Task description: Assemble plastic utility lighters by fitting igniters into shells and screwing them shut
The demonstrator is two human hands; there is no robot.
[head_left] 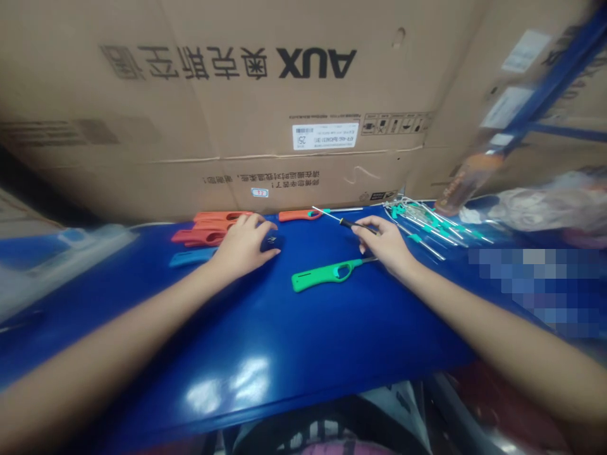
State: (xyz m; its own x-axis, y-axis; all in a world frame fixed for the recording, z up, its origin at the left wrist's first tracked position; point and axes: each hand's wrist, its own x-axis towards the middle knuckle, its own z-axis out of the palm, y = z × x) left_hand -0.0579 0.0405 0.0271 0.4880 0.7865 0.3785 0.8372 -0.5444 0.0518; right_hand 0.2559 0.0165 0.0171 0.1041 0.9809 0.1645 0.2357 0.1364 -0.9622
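Observation:
My right hand [386, 243] is closed around the black handle of a thin screwdriver [348, 222], its metal shaft pointing left and up. Beneath it lies a green gas lighter [317, 278] with a turquoise trigger and a metal rod whose far end my right hand hides. My left hand [244, 243] reaches over the left side, thumb and fingers apart, by a pile of orange-red lighter casings [202, 230]. Small dark metal bits [272, 239], too small to name, lie by its fingertips. A blue casing [190, 257] is partly under my left wrist. An orange lighter [298, 215] with a metal rod lies behind.
Several metal rods with turquoise triggers [422, 221] lie in a heap at the right. Behind them a bottle with orange-brown contents [467, 183] leans against a large cardboard box [237, 126]. A clear plastic bag [71, 259] lies left on the blue tabletop [294, 341].

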